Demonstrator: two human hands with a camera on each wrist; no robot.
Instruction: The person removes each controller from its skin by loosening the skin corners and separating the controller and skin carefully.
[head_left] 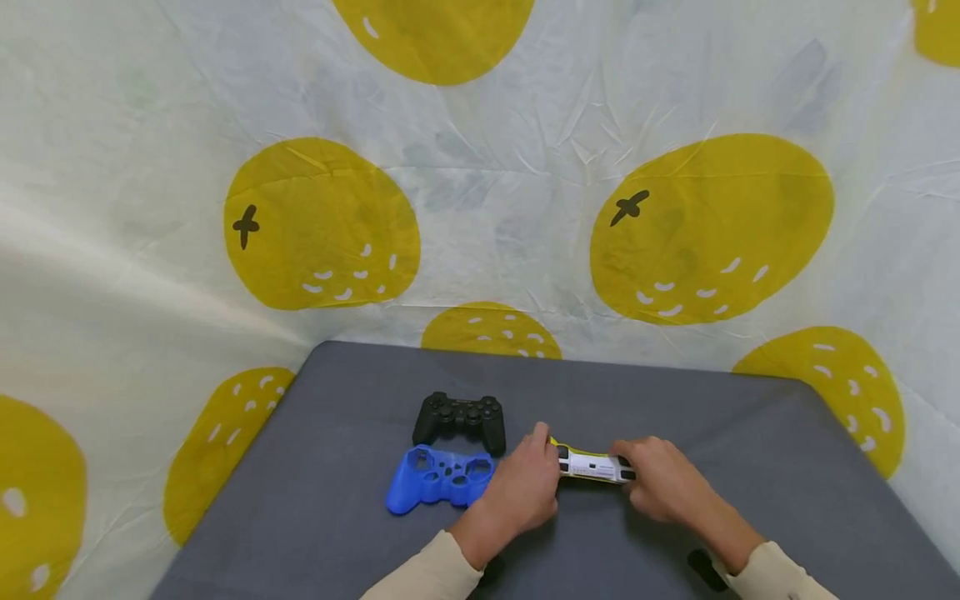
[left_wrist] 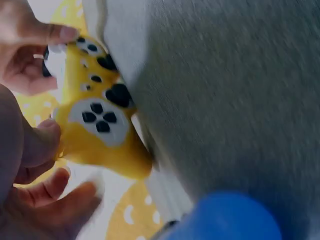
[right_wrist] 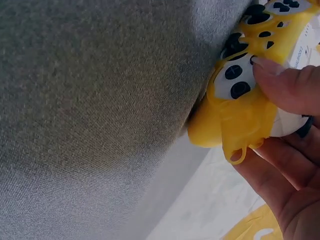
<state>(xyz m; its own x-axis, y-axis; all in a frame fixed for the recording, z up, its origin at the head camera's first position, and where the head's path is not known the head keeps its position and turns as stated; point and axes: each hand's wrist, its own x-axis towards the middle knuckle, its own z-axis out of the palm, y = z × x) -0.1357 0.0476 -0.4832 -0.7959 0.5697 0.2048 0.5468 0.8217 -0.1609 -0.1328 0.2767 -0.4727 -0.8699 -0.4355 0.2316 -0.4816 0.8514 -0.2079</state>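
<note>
A white game controller (head_left: 592, 466) is held over the grey table between both hands, its back edge facing up in the head view. A yellow silicone cover (left_wrist: 80, 150) wraps its face, with black buttons and sticks showing through the holes. My left hand (head_left: 525, 483) pinches the cover's edge at the left grip. On the other end, my right hand (head_left: 663, 479) grips the controller, thumb on the face by the round buttons and fingers behind. In the right wrist view, the cover's flap with a small loop (right_wrist: 237, 156) hangs loose there, and white shell shows beside it.
A black game controller (head_left: 459, 417) lies on the grey table (head_left: 337, 467) to the left. In front of it is a blue silicone cover (head_left: 420, 483), partly behind my left hand. A white curtain (head_left: 510, 233) with yellow fruit prints surrounds the table.
</note>
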